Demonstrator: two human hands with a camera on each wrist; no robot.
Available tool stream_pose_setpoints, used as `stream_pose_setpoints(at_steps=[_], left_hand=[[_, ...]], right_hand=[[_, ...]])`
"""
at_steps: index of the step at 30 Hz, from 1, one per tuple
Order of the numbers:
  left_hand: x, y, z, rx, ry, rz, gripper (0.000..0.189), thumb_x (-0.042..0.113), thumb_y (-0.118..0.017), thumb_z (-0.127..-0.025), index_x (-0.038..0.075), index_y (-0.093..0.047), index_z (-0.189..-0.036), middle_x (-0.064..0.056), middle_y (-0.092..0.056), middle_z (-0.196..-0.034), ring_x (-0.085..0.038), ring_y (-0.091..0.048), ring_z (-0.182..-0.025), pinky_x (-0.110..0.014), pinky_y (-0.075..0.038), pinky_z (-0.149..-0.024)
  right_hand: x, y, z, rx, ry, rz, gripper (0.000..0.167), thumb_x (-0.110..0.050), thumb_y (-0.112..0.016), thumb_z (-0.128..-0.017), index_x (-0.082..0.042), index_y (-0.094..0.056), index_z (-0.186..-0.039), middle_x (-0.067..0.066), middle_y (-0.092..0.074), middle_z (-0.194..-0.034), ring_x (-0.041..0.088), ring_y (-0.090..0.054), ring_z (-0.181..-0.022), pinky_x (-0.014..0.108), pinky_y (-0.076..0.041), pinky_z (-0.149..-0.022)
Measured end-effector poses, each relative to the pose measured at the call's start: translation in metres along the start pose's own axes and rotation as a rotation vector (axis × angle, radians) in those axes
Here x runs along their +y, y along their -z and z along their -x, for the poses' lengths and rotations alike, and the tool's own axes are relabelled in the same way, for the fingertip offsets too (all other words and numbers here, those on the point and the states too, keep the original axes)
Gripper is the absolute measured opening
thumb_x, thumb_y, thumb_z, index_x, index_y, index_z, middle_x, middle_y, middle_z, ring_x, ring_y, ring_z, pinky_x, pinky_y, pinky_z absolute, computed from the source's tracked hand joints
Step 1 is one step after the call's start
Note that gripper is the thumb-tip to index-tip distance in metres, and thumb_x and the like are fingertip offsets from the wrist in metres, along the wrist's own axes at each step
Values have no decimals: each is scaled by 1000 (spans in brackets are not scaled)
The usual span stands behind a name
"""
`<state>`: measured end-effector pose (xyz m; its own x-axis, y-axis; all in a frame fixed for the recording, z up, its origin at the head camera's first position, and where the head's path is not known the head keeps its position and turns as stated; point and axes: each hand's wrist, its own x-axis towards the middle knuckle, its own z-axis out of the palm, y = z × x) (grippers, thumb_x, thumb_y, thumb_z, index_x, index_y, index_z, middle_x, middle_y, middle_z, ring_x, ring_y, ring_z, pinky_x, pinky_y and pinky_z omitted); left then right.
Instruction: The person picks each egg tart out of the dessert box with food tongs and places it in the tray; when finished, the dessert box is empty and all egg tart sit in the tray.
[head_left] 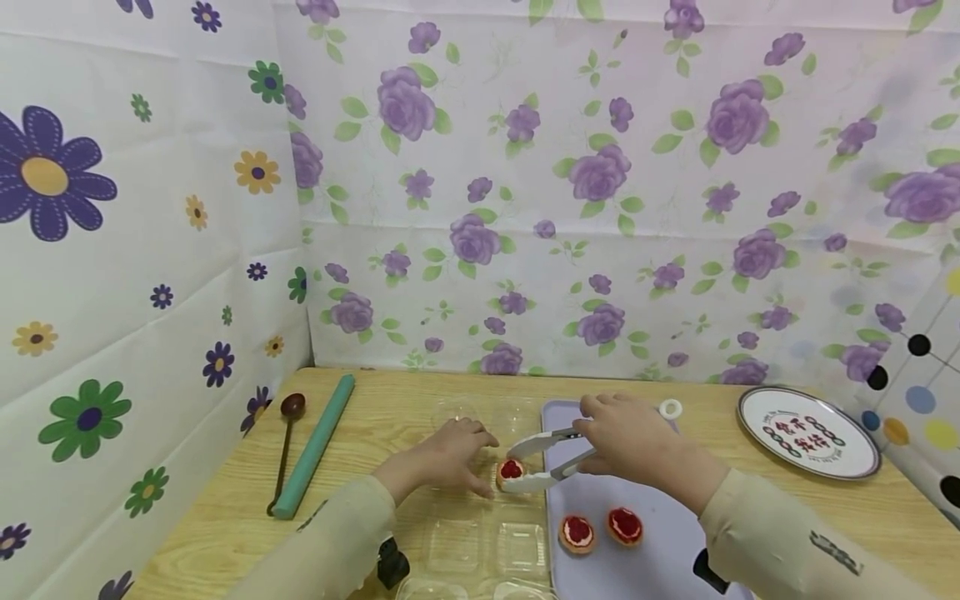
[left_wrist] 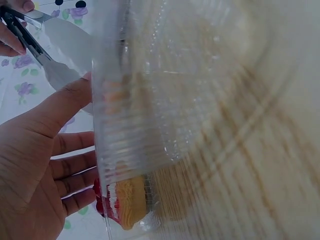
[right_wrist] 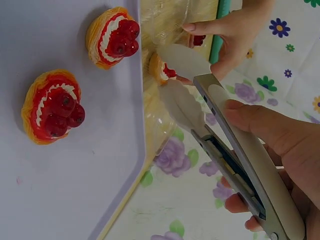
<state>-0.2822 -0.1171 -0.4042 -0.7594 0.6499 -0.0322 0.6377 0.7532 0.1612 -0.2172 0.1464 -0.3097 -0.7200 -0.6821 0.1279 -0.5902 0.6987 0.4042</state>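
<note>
My right hand [head_left: 626, 437] grips a pair of tongs [right_wrist: 250, 140] with white tips. The tips stand apart, one on each side of a small tart [head_left: 512, 472] topped with red berries; I cannot tell whether they touch it. That tart sits in a clear plastic container [head_left: 454, 546] with several compartments. My left hand [head_left: 450, 457] is over the container's left side, fingers spread, at its clear edge in the left wrist view. Another tart [left_wrist: 127, 202] lies in the container near the left fingers. Two more berry tarts [head_left: 577, 533] [right_wrist: 57, 107] rest on the lilac tray [head_left: 660, 542].
Left of the container lie a green rolling pin or tube [head_left: 315, 446] and a dark brown spoon [head_left: 288, 433]. A white plate [head_left: 810, 433] with red lettering stands at the far right. Flowered cloth [head_left: 525, 208] hangs behind the wooden table [head_left: 202, 533].
</note>
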Motion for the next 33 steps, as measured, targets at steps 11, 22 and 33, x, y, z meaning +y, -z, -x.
stream_pose_setpoints(at_steps=[11,22,33], left_hand=[[0,-1,0,-7,16,22,73,53,-78,-72,13,-58,-129,-6,-57,-130,-25,-48,-125,-47,-34,-111],[0,-2,-1,-13,13,17,73,54,-78,-72,14,-57,-130,-5,-58,-129,-25,-49,-125,-48,-33,-113],[1,-1,0,-5,-5,7,73,54,-78,-72,12,-58,-129,-6,-59,-127,-24,-51,-122,-46,-37,-109]], right_hand=[[-1,-4,-3,-25,-2,-27,39,-50,-75,-75,-13,-70,-87,-2,-57,-74,14,-49,-69,30,-47,-66],[-1,-4,1,0,6,-24,39,-51,-74,-75,-14,-72,-90,-3,-60,-76,12,-53,-71,26,-49,-65],[3,-6,9,57,-16,-12,43,-52,-74,-73,-15,-72,-94,-3,-61,-79,13,-54,-72,27,-51,-66]])
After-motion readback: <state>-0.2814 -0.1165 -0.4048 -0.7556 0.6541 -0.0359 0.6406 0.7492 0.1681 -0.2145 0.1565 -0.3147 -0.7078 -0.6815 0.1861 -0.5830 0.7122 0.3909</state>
